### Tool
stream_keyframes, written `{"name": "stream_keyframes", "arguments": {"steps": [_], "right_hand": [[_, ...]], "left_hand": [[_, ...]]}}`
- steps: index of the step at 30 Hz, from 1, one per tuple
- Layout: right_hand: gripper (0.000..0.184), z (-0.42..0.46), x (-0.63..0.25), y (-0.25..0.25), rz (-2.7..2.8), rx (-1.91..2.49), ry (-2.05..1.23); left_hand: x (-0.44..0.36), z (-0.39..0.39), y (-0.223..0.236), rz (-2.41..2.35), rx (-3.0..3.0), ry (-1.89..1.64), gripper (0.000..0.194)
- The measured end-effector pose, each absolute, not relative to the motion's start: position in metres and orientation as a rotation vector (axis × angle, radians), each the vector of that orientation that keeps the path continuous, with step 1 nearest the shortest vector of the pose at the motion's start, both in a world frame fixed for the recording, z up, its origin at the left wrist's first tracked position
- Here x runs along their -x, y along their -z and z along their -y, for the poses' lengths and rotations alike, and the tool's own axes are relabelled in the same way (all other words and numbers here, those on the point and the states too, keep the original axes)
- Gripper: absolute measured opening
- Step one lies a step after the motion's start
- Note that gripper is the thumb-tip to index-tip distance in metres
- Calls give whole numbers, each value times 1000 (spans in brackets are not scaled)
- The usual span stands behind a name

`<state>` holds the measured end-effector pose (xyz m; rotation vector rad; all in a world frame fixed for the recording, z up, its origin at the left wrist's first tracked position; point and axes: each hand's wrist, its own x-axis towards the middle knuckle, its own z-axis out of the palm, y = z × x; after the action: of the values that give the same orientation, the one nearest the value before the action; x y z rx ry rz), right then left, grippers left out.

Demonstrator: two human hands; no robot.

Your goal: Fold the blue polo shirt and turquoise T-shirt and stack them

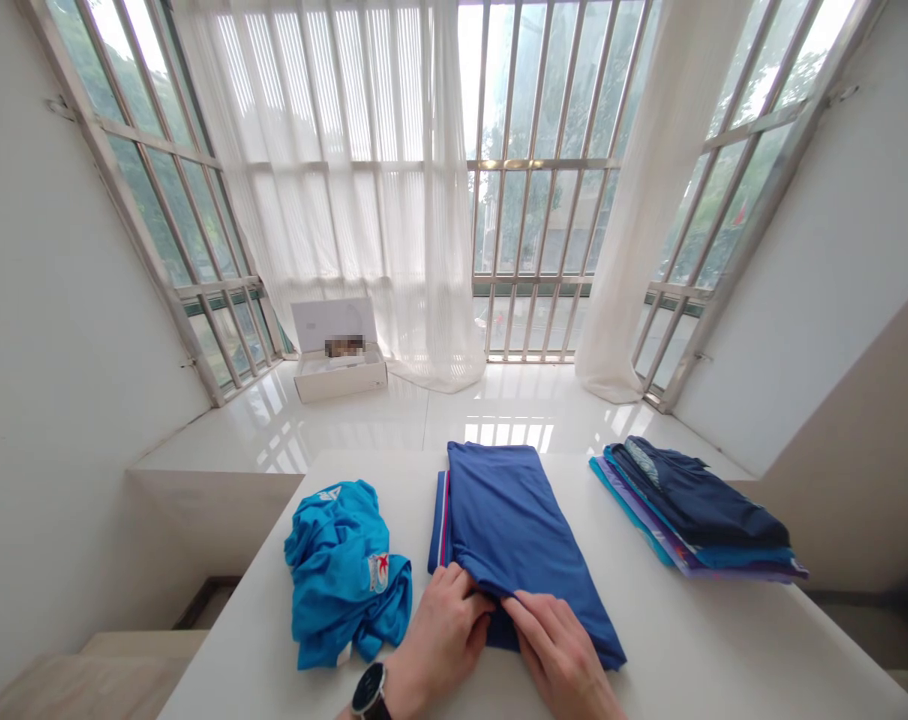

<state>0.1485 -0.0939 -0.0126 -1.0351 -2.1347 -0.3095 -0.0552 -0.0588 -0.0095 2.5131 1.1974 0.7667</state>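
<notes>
A dark blue garment lies folded lengthwise on the white table, running away from me. My left hand, with a black watch on its wrist, pinches the cloth's near edge. My right hand grips the same near edge just to the right, fingers closed on the fabric. The two hands almost touch. A crumpled light blue shirt with a small badge lies to the left of my left hand.
A stack of folded garments in dark and light blue sits at the table's right. Beyond the table is a glossy white raised floor with an open white box, sheer curtains and barred windows.
</notes>
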Motion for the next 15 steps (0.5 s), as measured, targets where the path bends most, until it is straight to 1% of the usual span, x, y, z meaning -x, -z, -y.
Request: {"name": "stream_keyframes", "arguments": {"steps": [2,3,4,6,8,9,10,13,15], "right_hand": [[48,94,-148,12,2160,999,280],[52,94,-147,12,2167,989,260],[54,95,-147,11,2174,990,239],[57,96,-145,10,2196,1013,207],[56,97,-145,9,2220,1040,192],[54,98,-145,9,2227,1054,190],[50,98,-145,8,2225,1071,193],[35,99,-144,6,2153,1156,225],[25,99,-141,5,2093,1205,258]], "left_hand": [[58,57,8,-1275,-2455,-784,16],[59,57,7,-1316,-2435,-816,19],[61,56,6,-1340,-2431,-866,26],[65,56,2,-1302,-2497,-968,48],[69,55,-3,-1162,-2632,-972,71],[70,55,-6,-1082,-2692,-930,76],[70,54,-8,-1007,-2733,-876,75],[69,53,-9,-880,-2722,-793,51],[68,52,-6,-894,-2653,-828,41]]}}
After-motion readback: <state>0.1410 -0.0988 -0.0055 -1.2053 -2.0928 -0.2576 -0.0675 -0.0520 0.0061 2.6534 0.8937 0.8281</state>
